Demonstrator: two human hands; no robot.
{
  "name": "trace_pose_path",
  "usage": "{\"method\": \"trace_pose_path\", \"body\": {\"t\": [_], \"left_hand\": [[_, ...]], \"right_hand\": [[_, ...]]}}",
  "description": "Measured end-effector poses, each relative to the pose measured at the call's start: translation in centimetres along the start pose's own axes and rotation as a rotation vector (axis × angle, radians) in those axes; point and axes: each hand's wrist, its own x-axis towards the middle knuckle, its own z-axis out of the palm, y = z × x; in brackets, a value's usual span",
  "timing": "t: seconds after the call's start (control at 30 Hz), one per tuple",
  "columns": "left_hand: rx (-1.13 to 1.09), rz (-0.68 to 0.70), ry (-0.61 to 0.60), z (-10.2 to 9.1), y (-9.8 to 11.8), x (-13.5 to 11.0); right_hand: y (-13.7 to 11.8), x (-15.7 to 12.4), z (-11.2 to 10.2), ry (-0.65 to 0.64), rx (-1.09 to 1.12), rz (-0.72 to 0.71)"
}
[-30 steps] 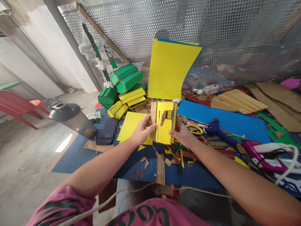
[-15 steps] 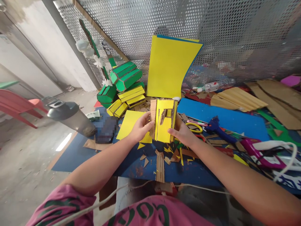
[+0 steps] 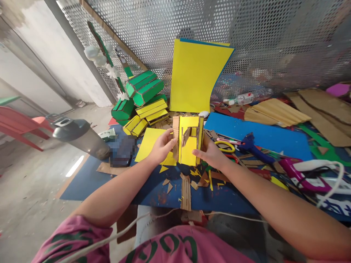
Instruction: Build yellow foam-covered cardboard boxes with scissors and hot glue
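Note:
I hold a yellow cardboard box (image 3: 189,144) with brown corrugated edges upright above the blue mat (image 3: 153,190). My left hand (image 3: 161,147) grips its left side, thumb on the front face. My right hand (image 3: 210,153) grips its right side from below. A small brown cardboard strip sticks out on the box's front. A flat yellow sheet (image 3: 149,144) lies just behind my left hand.
Green and yellow cardboard boxes (image 3: 142,102) are stacked at the back by a tall yellow sheet (image 3: 196,75) leaning on perforated metal. A grey shaker bottle (image 3: 79,137) lies left. Yellow scissors (image 3: 226,146), a blue glue gun (image 3: 253,146), a purple tool (image 3: 301,175) and scraps lie right.
The box and both hands have shifted slightly left and up in view; the grip is unchanged.

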Motion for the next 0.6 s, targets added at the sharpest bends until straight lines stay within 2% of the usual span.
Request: {"method": "trace_pose_path", "body": {"t": [0.23, 0.6], "left_hand": [[-0.004, 0.029, -0.011, -0.02, -0.24, 0.0], [-0.008, -0.008, -0.016, -0.04, -0.19, 0.03]], "right_hand": [[-0.31, 0.14, 0.06, -0.001, -0.012, -0.011], [0.12, 0.17, -0.08, -0.004, -0.015, -0.004]]}}
